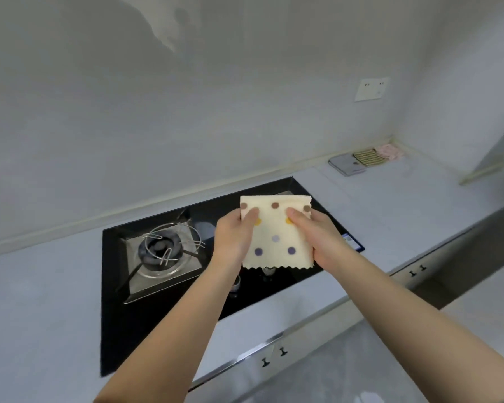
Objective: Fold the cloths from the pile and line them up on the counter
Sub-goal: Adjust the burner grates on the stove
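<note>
A cream cloth with brown, yellow and purple dots (275, 237) is held folded in the air above the black stove top. My left hand (234, 237) grips its left edge, thumb lying on the front. My right hand (317, 234) grips its right edge the same way. The zigzag hem hangs at the bottom. Far back right on the counter (390, 205) lie three folded cloths in a row: a grey one (345, 165), a green striped one (368, 158) and a pink one (389, 151).
A black glass hob (157, 301) with a steel burner (163, 251) and two knobs fills the counter's middle. The white wall carries a socket plate (371, 89). Cabinet fronts with small dark handles (274, 356) run along the counter's front edge.
</note>
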Action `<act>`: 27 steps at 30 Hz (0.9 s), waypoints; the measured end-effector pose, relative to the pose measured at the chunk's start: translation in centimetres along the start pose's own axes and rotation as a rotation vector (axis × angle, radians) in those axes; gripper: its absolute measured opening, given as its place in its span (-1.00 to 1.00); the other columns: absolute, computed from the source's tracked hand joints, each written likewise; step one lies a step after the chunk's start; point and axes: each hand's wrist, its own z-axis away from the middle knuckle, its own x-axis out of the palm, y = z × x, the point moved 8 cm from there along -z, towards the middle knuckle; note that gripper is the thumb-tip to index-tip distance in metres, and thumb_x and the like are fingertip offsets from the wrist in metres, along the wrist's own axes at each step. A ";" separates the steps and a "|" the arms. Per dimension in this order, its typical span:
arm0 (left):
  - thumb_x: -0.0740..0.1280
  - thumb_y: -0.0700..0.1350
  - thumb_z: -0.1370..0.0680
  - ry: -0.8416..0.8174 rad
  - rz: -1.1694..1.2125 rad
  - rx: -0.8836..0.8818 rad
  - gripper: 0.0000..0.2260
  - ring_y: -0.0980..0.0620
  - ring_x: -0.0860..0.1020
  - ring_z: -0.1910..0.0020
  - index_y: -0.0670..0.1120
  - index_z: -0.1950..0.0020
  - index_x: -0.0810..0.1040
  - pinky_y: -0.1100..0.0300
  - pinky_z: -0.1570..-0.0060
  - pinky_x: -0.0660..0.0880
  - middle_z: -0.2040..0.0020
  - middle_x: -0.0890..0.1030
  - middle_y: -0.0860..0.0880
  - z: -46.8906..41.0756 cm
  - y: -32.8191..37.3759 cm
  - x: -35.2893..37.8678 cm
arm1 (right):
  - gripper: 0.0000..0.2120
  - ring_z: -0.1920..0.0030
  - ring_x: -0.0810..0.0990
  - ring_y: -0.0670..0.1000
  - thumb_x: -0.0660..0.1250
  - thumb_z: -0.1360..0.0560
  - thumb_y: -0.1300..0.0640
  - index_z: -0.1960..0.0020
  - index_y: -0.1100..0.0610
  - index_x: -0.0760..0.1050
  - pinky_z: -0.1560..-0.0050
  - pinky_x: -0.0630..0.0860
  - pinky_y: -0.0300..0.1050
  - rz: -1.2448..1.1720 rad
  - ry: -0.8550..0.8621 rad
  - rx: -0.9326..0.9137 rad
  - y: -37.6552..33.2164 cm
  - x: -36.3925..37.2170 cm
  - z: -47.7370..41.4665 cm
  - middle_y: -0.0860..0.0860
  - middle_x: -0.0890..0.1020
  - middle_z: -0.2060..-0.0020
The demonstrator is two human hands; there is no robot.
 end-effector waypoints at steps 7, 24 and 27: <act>0.06 -0.01 -0.66 0.053 -0.176 0.096 -0.84 0.05 0.45 0.34 -0.01 -0.01 0.39 0.13 0.40 0.51 0.24 0.44 -0.03 -3.0 -0.9 12.2 | -0.69 0.12 0.62 0.11 0.10 -0.60 -0.08 0.01 0.13 0.48 0.13 0.55 -0.04 0.307 0.245 -0.103 0.9 -10.3 -5.9 0.11 0.62 0.10; 0.01 0.03 -0.66 0.088 -0.308 -0.044 -0.66 0.06 0.37 0.40 -0.11 0.20 0.36 0.15 0.36 0.31 0.35 0.40 -0.01 -20.0 -3.4 35.9 | -0.70 0.24 0.53 0.05 0.20 -0.57 0.00 0.21 0.18 0.43 0.22 0.46 -0.12 0.315 0.283 0.039 0.3 -30.7 -28.6 0.06 0.55 0.26; 0.02 0.00 -0.66 0.084 -0.325 -0.133 -0.77 0.09 0.41 0.32 -0.09 0.05 0.36 0.15 0.32 0.35 0.27 0.44 0.01 -22.7 -5.0 37.7 | -0.74 0.21 0.53 0.06 0.18 -0.58 0.04 0.18 0.19 0.44 0.21 0.43 -0.12 0.395 0.229 0.073 1.4 -32.1 -32.1 0.08 0.56 0.23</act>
